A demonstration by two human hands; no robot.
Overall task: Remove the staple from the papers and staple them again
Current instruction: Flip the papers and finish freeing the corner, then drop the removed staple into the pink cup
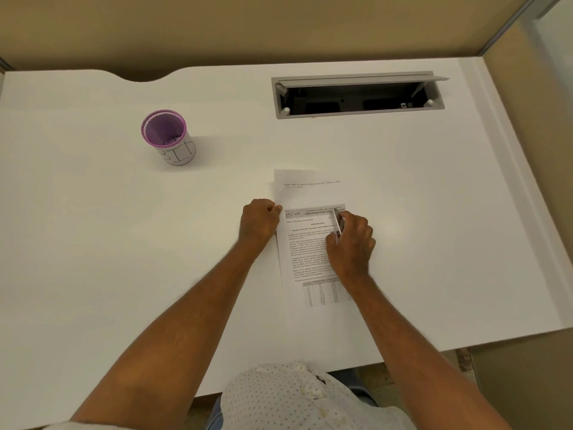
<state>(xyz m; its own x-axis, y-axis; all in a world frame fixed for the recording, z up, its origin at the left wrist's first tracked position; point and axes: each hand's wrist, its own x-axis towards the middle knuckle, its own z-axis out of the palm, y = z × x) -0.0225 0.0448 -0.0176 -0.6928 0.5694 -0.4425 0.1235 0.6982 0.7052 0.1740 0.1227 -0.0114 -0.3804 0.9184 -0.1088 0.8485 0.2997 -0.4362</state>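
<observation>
Between the two hands, printed papers point(305, 243) lie flat on the white surface point(124, 243); the left hand point(259, 223) pinches their left edge, the right hand point(350, 240) pinches a small metal tool point(338, 223) at their top right corner.

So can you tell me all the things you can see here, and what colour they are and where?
desk: one, white, fills the view
papers: one set, white with black print, desk middle, top sheet folded back
small tool: one, silvery, at the papers' upper right corner, too small to identify
cup: one, purple rim, white label with handwritten letters, far left
cable box: one, grey, lid open, far right
left hand: one, pinches the papers' left edge
right hand: one, grips the small tool
</observation>
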